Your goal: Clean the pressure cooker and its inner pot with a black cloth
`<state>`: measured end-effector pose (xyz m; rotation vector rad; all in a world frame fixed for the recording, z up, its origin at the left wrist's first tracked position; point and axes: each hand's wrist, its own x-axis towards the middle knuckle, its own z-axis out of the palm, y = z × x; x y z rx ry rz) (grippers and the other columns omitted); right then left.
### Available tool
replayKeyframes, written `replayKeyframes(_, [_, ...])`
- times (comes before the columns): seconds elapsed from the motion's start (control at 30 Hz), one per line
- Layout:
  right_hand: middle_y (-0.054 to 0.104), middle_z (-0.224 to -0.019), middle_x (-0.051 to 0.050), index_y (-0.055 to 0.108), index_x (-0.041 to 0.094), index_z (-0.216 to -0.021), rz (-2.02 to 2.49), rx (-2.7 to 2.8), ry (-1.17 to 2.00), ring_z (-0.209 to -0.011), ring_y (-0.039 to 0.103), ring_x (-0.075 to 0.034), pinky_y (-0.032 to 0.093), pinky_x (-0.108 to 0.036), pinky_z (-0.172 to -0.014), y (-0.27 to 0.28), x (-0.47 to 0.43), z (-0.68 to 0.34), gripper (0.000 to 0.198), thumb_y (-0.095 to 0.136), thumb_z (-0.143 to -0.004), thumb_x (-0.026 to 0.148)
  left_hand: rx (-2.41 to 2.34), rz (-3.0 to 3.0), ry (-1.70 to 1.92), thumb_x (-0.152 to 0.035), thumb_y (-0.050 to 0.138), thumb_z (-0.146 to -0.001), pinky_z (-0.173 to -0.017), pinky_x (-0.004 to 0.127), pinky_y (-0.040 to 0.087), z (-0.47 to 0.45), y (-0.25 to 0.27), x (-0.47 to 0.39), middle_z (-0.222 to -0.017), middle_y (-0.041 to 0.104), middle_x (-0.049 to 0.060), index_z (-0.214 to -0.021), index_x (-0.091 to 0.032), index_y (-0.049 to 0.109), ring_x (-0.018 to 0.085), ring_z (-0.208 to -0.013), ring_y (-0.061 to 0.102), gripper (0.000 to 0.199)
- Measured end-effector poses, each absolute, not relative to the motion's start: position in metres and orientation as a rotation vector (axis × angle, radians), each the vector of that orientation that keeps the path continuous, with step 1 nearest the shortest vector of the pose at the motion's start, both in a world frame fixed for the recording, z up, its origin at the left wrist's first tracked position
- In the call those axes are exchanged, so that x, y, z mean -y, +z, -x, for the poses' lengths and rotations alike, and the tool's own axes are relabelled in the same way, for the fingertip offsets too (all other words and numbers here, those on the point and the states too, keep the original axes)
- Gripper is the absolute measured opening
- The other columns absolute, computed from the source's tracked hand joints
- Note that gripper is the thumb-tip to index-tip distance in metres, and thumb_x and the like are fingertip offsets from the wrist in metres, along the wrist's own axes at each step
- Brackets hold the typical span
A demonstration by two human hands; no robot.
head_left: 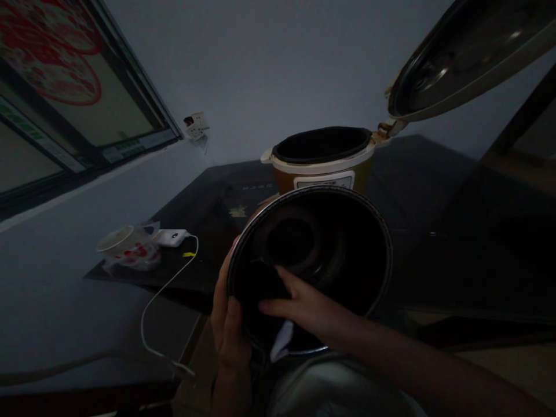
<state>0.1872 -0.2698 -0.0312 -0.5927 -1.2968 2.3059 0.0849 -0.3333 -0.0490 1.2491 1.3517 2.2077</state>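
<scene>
A deep, dark cooking pot (382, 255) is tipped so that its round mouth faces me. My left hand (229, 324) is closed on the pot's left rim, thumb over the edge and fingers along the outside. Reaching inside the pot is my right hand (299, 304), its fingers bent toward the inner wall. A white, cloth-like piece (282, 341) pokes out below that hand; the rest of it is hidden in the dark. Behind the pot stands an electric cooker (319, 168) with a cream rim and a label, its lid (473, 69) raised at the right.
A dark table (208, 202) carries the cooker. At its left corner are a paper cup (130, 246) wrapped in clear plastic and a white power strip (172, 237) whose cord (147, 313) hangs off the edge. A wall socket (196, 124) sits beside the window (87, 87).
</scene>
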Motion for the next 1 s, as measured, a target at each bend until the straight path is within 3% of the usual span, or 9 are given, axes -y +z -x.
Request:
replayKeyframes(0.23, [0.058, -0.133, -0.013, 0.048, 0.013, -0.136, 0.780, 2.105, 1.919, -0.123, 0.054, -0.028, 0.041, -0.044, -0.106, -0.045, 0.246, -0.253, 0.063, 0.064, -0.076, 0.026, -1.363, -1.274, 2.170, -0.039, 0.050, -0.092, -0.115, 0.045, 0.034, -0.079, -0.055, 0.334, -0.145, 0.053, 0.006, -0.136, -0.025, 0.056, 0.030, -0.138, 0.043, 0.047])
replayKeyframes(0.4, [0.058, -0.133, -0.016, 0.048, 0.010, -0.137, 0.808, 2.333, 1.731, -0.120, 0.056, -0.028, 0.042, -0.042, -0.104, -0.046, 0.241, -0.260, 0.061, 0.061, -0.078, 0.023, -1.355, -1.301, 2.168, -0.038, 0.048, -0.093, -0.116, 0.045, 0.033, -0.078, -0.057, 0.336, -0.146, 0.052, 0.005, -0.137, -0.026, 0.055, 0.029, -0.139, 0.041, 0.046])
replayKeyframes(0.63, [0.067, -0.111, -0.006, 0.052, 0.017, -0.122, 0.598, 1.656, 2.233, -0.116, 0.057, -0.025, 0.045, -0.041, -0.101, -0.036, 0.266, -0.201, 0.055, 0.070, -0.071, 0.025, -1.361, -1.248, 2.195, -0.041, 0.051, -0.092, -0.114, 0.045, 0.036, -0.081, -0.053, 0.335, -0.143, 0.055, 0.006, -0.135, -0.025, 0.058, 0.030, -0.136, 0.045, 0.047])
replayKeyframes(0.87, [0.070, -0.099, -0.001, 0.057, 0.021, -0.114, 0.453, 1.020, 2.289, -0.098, 0.067, -0.021, 0.050, -0.037, -0.093, 0.007, 0.259, -0.173, 0.051, 0.072, -0.065, 0.021, -1.398, -1.255, 2.213, -0.041, 0.049, -0.092, -0.112, 0.040, 0.039, -0.084, -0.051, 0.334, -0.141, 0.057, 0.004, -0.132, -0.026, 0.060, 0.027, -0.135, 0.047, 0.044])
replayKeyframes(1.0, [0.069, -0.111, -0.003, 0.055, 0.020, -0.119, 0.477, 1.103, 2.223, -0.106, 0.064, -0.021, 0.047, -0.037, -0.099, 0.002, 0.254, -0.174, 0.055, 0.072, -0.067, 0.020, -1.388, -1.240, 2.221, -0.040, 0.049, -0.093, -0.111, 0.040, 0.040, -0.084, -0.053, 0.334, -0.141, 0.057, 0.004, -0.133, -0.026, 0.060, 0.027, -0.134, 0.048, 0.044])
